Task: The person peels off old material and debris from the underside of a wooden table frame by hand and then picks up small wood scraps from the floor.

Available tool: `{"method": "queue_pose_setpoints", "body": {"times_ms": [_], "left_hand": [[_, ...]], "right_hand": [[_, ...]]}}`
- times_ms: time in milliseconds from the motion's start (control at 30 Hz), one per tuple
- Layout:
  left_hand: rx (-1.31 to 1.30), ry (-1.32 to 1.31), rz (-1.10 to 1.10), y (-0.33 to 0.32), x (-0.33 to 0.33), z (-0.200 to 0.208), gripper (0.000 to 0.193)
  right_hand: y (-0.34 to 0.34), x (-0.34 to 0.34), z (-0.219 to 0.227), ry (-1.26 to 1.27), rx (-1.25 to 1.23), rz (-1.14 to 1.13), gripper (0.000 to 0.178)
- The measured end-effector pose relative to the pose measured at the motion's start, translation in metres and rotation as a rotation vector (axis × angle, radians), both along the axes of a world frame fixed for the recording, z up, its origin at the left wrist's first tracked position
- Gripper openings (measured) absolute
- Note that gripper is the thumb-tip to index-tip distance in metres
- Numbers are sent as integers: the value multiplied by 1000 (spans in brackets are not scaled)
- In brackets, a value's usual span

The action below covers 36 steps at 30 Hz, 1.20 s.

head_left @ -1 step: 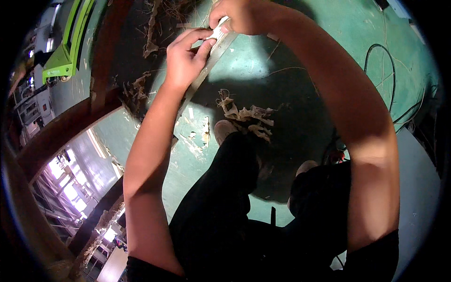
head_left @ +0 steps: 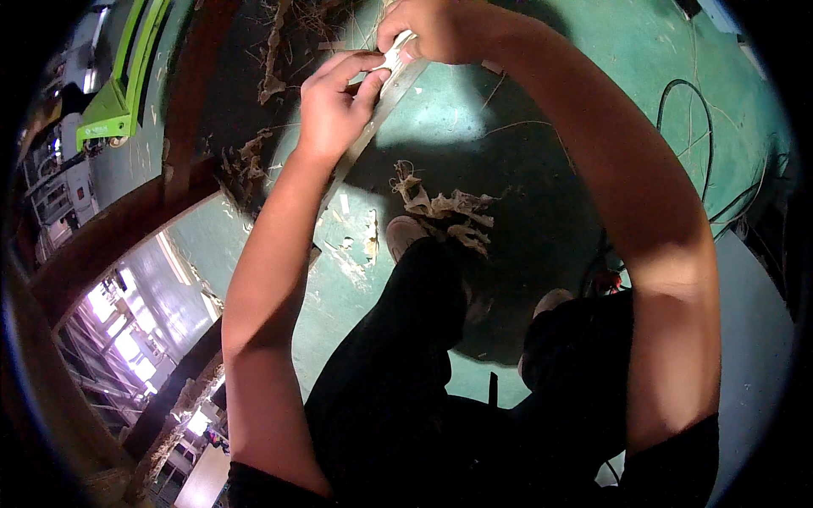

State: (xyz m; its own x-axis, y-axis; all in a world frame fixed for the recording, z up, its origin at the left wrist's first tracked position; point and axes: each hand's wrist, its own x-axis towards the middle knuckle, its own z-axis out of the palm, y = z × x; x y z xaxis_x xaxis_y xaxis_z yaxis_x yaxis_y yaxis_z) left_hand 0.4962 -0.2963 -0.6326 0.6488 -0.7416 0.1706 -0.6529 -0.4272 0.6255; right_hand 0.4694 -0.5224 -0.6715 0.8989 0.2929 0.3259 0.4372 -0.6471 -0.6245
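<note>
At the top of the view, my left hand (head_left: 330,110) pinches one end of a crumpled whitish strip (head_left: 395,59) between thumb and fingers. My right hand (head_left: 440,32) is closed on the strip's other end, just up and to the right; part of its fingers is cut off by the upper edge. Both hands are close together over a long, narrow, pale bar (head_left: 369,129), which slants down to the left behind my left wrist. What the strip is made of cannot be told.
Torn, shaggy tan scraps (head_left: 445,206) lie on the green floor (head_left: 508,106) before my shoes. Dark reddish-brown beams (head_left: 118,222) form a frame at the left, with a bright green metal piece (head_left: 110,118) beyond. A black cable (head_left: 710,118) loops at the right.
</note>
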Motion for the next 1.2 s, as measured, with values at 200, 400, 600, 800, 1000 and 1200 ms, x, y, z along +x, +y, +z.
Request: {"method": "queue_pose_setpoints", "body": {"times_ms": [200, 400, 600, 800, 1000, 1200], "left_hand": [[56, -92, 14, -3, -8, -2, 14], [21, -18, 56, -3, -4, -14, 22], [-22, 334, 128, 2, 7, -29, 30], [-11, 345, 158, -3, 3, -25, 28], [-87, 449, 180, -5, 2, -25, 28], [-90, 420, 198, -5, 4, -32, 31]], "right_hand": [[2, -4, 3, -90, -44, -42, 16], [5, -12, 8, -100, -76, -85, 23], [6, -7, 2, -103, -130, -126, 20], [6, -7, -6, -195, -274, -101, 14], [5, -4, 6, -155, -271, -120, 14], [8, 1, 13, -24, -261, -151, 20]]}}
